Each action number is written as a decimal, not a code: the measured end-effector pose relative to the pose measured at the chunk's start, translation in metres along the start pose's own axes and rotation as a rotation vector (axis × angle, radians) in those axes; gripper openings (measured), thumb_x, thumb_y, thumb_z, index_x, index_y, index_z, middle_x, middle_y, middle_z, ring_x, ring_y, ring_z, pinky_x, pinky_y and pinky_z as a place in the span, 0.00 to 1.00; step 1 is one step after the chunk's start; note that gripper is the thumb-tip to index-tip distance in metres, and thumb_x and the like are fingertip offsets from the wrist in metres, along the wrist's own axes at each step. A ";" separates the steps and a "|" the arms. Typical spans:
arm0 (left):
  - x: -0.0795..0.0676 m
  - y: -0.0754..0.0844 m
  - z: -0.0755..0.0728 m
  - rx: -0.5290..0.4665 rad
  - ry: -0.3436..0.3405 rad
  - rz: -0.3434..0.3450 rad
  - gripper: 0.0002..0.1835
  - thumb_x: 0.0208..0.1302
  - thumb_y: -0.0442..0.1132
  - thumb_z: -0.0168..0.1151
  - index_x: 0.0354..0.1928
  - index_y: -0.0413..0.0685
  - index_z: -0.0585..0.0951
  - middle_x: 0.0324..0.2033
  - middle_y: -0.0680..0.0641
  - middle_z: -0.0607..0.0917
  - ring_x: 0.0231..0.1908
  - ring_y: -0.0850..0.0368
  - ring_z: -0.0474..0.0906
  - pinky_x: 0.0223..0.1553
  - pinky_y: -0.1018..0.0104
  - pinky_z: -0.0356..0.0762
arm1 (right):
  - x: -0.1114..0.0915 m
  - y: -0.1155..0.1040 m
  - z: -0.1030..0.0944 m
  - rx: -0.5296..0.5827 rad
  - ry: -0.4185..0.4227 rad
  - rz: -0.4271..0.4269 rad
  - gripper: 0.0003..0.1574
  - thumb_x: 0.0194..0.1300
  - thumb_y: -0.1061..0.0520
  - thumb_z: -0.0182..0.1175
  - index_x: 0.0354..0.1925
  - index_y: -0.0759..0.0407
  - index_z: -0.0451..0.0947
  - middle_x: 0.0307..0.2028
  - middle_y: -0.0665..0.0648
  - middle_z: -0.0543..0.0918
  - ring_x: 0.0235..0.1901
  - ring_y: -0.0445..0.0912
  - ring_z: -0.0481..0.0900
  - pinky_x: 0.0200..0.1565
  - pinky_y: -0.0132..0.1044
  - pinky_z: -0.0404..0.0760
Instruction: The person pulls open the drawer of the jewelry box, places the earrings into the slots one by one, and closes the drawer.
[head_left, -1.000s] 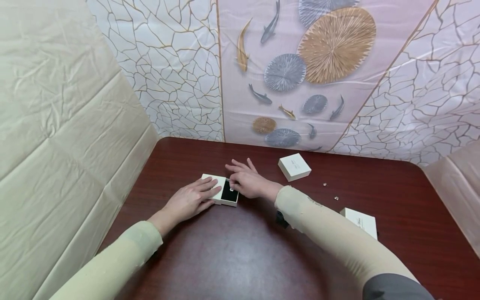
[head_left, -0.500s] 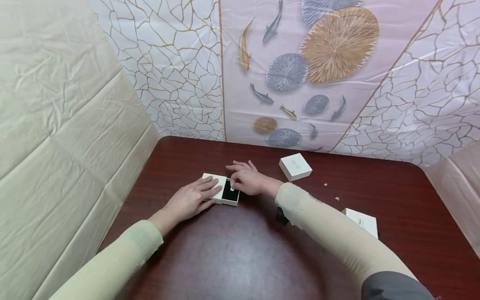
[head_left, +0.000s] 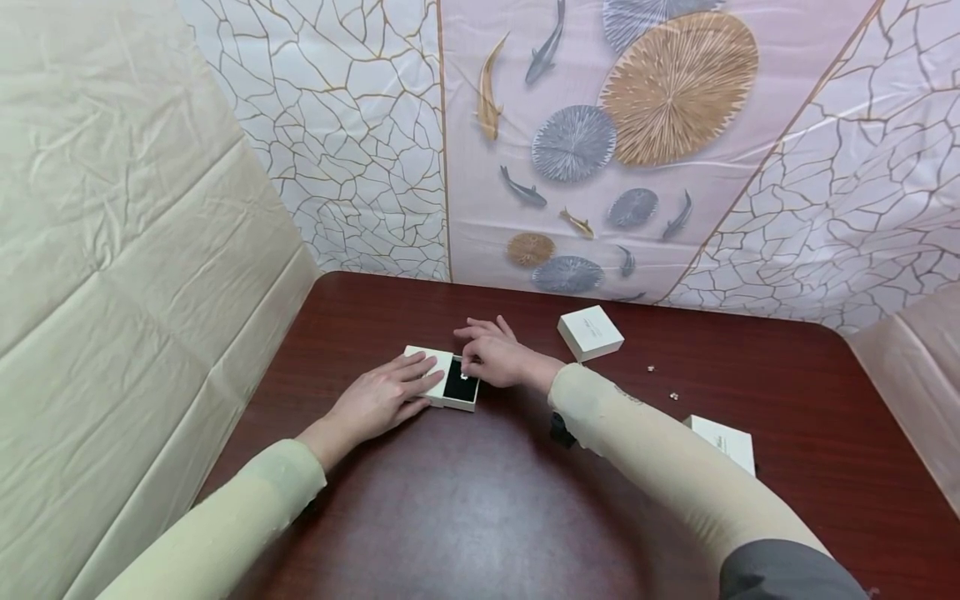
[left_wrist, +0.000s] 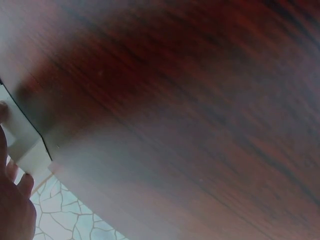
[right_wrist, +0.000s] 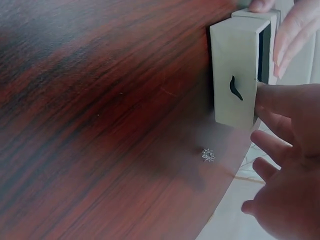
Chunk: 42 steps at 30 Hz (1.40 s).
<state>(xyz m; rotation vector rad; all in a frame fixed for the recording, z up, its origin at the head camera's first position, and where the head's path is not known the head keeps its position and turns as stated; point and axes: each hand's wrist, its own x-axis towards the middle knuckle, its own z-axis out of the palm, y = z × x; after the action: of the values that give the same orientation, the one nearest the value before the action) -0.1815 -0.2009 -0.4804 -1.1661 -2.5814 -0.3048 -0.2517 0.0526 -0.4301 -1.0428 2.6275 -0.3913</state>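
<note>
A white drawer-style jewelry box (head_left: pixel 444 358) lies on the table, its black-lined drawer (head_left: pixel 459 390) pulled partly out to the right. My left hand (head_left: pixel 378 396) rests flat on the box's sleeve, fingers spread across the top and thumb by the near side. Over the drawer, my right hand (head_left: pixel 498 360) pinches a small silvery piece of jewelry (head_left: pixel 464 377) between thumb and index finger; the other fingers stay extended. Its exact kind is too small to tell. In the right wrist view the drawer front (right_wrist: pixel 232 60) shows a dark pull tab (right_wrist: pixel 235 88).
Another white box (head_left: pixel 591 333) stands at the back of the dark wooden table (head_left: pixel 480 517). Two tiny ornaments, one nearer the back (head_left: pixel 650 368) and one nearer the front (head_left: pixel 673 396), lie right of it. A third white box (head_left: pixel 723 443) is partly behind the right sleeve.
Both hands and the box stay almost in place. My right fingertips shift only slightly over the drawer.
</note>
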 end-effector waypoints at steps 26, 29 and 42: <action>-0.001 0.001 0.000 0.004 -0.005 -0.010 0.27 0.69 0.45 0.74 0.68 0.48 0.84 0.68 0.40 0.82 0.69 0.41 0.78 0.69 0.48 0.77 | -0.003 -0.002 0.014 -0.351 0.285 -0.185 0.05 0.63 0.58 0.77 0.34 0.52 0.88 0.65 0.56 0.83 0.76 0.56 0.68 0.81 0.67 0.44; -0.001 0.000 0.000 0.004 -0.005 -0.010 0.27 0.69 0.45 0.74 0.68 0.48 0.84 0.68 0.40 0.82 0.69 0.42 0.78 0.69 0.48 0.77 | -0.004 -0.004 0.012 -0.332 0.271 -0.179 0.05 0.64 0.57 0.77 0.34 0.52 0.89 0.66 0.56 0.82 0.77 0.56 0.66 0.81 0.66 0.41; 0.000 0.000 0.000 0.012 -0.003 -0.010 0.27 0.70 0.44 0.74 0.68 0.48 0.84 0.67 0.40 0.83 0.69 0.42 0.78 0.68 0.48 0.77 | -0.018 0.017 -0.021 -0.241 0.374 -0.124 0.06 0.64 0.54 0.77 0.36 0.53 0.88 0.68 0.59 0.81 0.76 0.59 0.67 0.80 0.69 0.46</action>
<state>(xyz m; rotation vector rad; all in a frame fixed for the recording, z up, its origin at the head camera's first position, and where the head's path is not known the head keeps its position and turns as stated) -0.1810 -0.2008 -0.4800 -1.1508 -2.5885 -0.2893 -0.2575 0.0796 -0.4135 -1.3250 3.0081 -0.3287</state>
